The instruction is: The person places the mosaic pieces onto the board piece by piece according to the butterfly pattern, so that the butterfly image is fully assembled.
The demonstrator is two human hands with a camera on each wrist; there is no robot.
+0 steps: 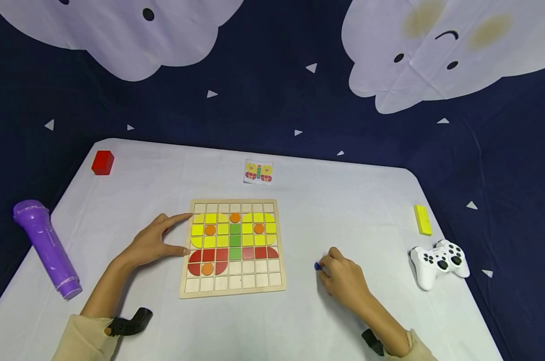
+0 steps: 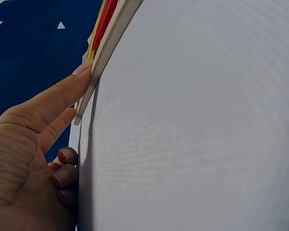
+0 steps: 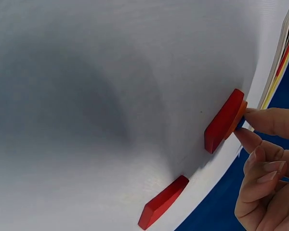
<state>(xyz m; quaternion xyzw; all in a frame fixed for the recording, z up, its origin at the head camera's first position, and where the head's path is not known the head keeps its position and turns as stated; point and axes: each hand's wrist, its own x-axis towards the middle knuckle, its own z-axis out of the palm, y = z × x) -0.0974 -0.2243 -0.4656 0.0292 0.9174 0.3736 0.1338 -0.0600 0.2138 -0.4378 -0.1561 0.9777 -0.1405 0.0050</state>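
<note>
The wooden grid board (image 1: 209, 287) carries flat yellow, green, red and orange pieces laid out like a butterfly. At its left edge, my left hand (image 1: 152, 243) touches the frame with thumb and index finger spread apart, the other fingers folded underneath. To the right of the board, my right hand (image 1: 344, 278) pinches a small blue piece (image 1: 318, 266) between thumb and finger, low over the table. In the right wrist view an orange piece (image 3: 236, 120) and a red piece (image 3: 225, 120) lie right against the blue one, and another red piece (image 3: 164, 202) lies nearby.
A butterfly picture card (image 1: 258, 172) lies behind the board. On the left are a red block (image 1: 103, 163) and a purple microphone-shaped object (image 1: 48, 250). A yellow block (image 1: 423, 219) and a white game controller (image 1: 439, 261) lie at the right edge.
</note>
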